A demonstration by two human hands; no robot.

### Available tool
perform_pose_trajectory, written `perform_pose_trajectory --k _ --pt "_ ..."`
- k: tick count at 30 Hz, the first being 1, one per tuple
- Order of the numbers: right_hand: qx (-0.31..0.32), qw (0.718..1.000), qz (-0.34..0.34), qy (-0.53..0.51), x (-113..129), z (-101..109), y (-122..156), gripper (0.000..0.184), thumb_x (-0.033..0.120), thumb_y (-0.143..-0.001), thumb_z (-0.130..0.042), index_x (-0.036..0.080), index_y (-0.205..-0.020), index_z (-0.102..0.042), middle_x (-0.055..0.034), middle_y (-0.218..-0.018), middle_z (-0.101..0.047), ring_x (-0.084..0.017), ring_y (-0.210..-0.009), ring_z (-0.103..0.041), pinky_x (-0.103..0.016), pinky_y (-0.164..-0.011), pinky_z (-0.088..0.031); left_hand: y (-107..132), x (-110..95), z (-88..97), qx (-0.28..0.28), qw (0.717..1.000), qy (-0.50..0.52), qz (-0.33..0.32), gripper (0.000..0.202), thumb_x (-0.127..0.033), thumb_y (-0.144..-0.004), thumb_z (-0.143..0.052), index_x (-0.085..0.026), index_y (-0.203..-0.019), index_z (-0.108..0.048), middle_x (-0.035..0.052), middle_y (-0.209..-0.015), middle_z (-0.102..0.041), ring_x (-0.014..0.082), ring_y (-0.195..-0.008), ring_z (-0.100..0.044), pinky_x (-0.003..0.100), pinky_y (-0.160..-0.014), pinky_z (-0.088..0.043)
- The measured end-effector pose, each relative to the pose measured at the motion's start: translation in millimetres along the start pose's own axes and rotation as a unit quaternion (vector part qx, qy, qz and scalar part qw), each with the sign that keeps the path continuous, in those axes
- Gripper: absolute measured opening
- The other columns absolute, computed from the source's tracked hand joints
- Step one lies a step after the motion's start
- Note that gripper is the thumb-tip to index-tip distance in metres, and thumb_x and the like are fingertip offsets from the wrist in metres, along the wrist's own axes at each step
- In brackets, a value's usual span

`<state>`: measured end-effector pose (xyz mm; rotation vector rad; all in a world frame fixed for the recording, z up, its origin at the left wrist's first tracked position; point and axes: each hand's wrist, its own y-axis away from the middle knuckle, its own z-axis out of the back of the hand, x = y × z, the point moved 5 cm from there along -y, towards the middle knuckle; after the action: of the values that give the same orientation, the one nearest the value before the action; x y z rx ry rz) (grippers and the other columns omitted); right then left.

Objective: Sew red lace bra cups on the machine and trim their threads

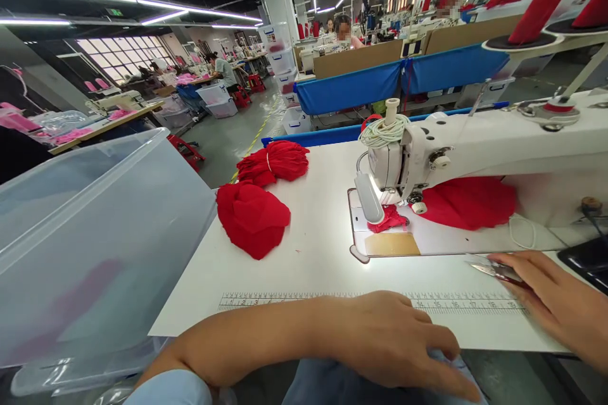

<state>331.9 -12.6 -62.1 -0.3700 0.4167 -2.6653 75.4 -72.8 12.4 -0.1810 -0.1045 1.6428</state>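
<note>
My left hand (394,342) lies at the near edge of the white sewing table (313,247), fingers together and resting on pale blue cloth in my lap. My right hand (551,297) lies on the table at the right, its fingers over small metal snips (494,269). A white sewing machine (475,152) stands ahead. A small red fabric piece (389,220) sits under its presser foot, and a larger red piece (468,202) lies behind the needle. Two piles of red fabric (254,215) (275,161) lie on the table's left side.
A large clear plastic bin (95,247) stands at my left against the table. A printed ruler (332,300) runs along the table's front edge. A dark phone (589,259) lies at the far right. Other people sit at sewing stations behind blue fabric troughs (399,82).
</note>
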Motion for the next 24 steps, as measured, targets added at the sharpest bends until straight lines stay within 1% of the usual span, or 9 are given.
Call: perform_pose_trajectory --k 2,4,6,9,11,13,15,17,24 --pt "-0.014 0.999 0.019 0.028 -5.9 1.1 6.5 0.027 0.037 -0.091 -0.051 0.035 -0.118 -0.055 -0.0098 -0.106 -0.069 -0.027 -0.089 -0.070 -0.040 -0.068 -0.053 11.0 15.9 -1.2 -0.007 0.997 -0.025 0.068 0.018 -0.037 -0.094 -0.056 -0.023 -0.087 -0.067 0.0018 -0.091 -0.065 0.0132 -0.069 -0.057 0.029 -0.058 -0.046" --pt "-0.047 0.994 0.042 0.084 1.4 6.7 4.2 0.028 0.043 -0.090 -0.051 0.035 -0.115 -0.058 -0.0111 -0.104 -0.070 -0.030 -0.086 -0.070 -0.044 -0.065 -0.051 29.1 46.5 -2.9 -0.021 0.983 -0.077 0.166 0.028 -0.032 -0.097 -0.048 -0.019 -0.075 -0.061 0.0031 -0.076 -0.060 0.0157 -0.065 -0.054 0.031 -0.060 -0.044" --pt "-0.077 0.988 0.064 0.120 20.6 13.8 -6.6 0.031 0.049 -0.091 -0.047 0.031 -0.112 -0.062 -0.0133 -0.106 -0.071 -0.033 -0.087 -0.069 -0.046 -0.064 -0.050 49.7 81.2 -4.9 -0.030 0.958 -0.093 0.269 0.019 -0.016 -0.094 -0.045 -0.018 -0.084 -0.062 0.0048 -0.081 -0.062 0.0174 -0.071 -0.055 0.031 -0.064 -0.045" --pt "-0.107 0.986 0.115 0.053 61.1 18.8 -35.7 0.032 0.040 -0.097 -0.039 0.026 -0.104 -0.066 -0.0105 -0.109 -0.073 -0.028 -0.090 -0.071 -0.041 -0.072 -0.054 70.0 118.2 -4.6 -0.089 0.930 -0.073 0.350 0.022 -0.008 -0.093 -0.043 -0.016 -0.097 -0.063 0.0090 -0.094 -0.064 0.0215 -0.088 -0.058 0.033 -0.076 -0.048" --pt "-0.080 0.989 0.121 -0.006 82.9 11.4 -61.3 0.028 0.036 -0.098 -0.042 0.024 -0.107 -0.066 -0.0068 -0.116 -0.072 -0.020 -0.083 -0.072 -0.030 -0.062 -0.053 72.6 131.6 -6.6 -0.107 0.925 -0.059 0.359 0.018 -0.011 -0.094 -0.047 -0.016 -0.097 -0.063 0.0106 -0.101 -0.064 0.0235 -0.095 -0.058 0.035 -0.081 -0.049" --pt "-0.058 0.991 0.107 -0.055 96.0 -0.4 -87.0 0.028 0.035 -0.096 -0.046 0.024 -0.112 -0.066 -0.0061 -0.121 -0.070 -0.015 -0.066 -0.068 -0.027 -0.053 -0.050 69.7 138.7 -9.1 -0.115 0.930 -0.043 0.347 0.012 -0.019 -0.093 -0.054 -0.017 -0.099 -0.065 0.0105 -0.106 -0.064 0.0249 -0.099 -0.057 0.038 -0.085 -0.049" --pt "-0.022 0.990 0.111 -0.079 104.4 -15.4 -108.1 0.029 0.033 -0.094 -0.051 0.023 -0.116 -0.066 -0.0063 -0.112 -0.073 -0.015 -0.062 -0.066 -0.027 -0.053 -0.050 66.3 142.8 -10.5 -0.125 0.935 -0.027 0.331 0.013 -0.025 -0.092 -0.059 -0.019 -0.101 -0.066 0.0098 -0.108 -0.064 0.0256 -0.103 -0.057 0.040 -0.089 -0.048" --pt "-0.005 0.989 0.123 -0.086 109.4 -27.2 -122.2 0.028 0.030 -0.091 -0.055 0.023 -0.115 -0.067 -0.0063 -0.104 -0.074 -0.018 -0.068 -0.068 -0.028 -0.055 -0.050 64.6 145.1 -11.0 -0.133 0.940 -0.015 0.314 0.014 -0.027 -0.092 -0.060 -0.020 -0.101 -0.067 0.0094 -0.108 -0.064 0.0256 -0.106 -0.057 0.041 -0.091 -0.047" --pt "-0.008 0.977 0.165 -0.138 119.5 -39.3 -125.6 0.024 0.028 -0.096 -0.051 0.022 -0.095 -0.073 -0.0058 -0.096 -0.073 -0.018 -0.081 -0.067 -0.026 -0.064 -0.051 61.5 141.3 -13.5 -0.092 0.963 -0.011 0.254 0.025 -0.028 -0.101 -0.043 -0.019 -0.096 -0.066 0.0085 -0.112 -0.068 0.0229 -0.106 -0.057 0.038 -0.093 -0.042"
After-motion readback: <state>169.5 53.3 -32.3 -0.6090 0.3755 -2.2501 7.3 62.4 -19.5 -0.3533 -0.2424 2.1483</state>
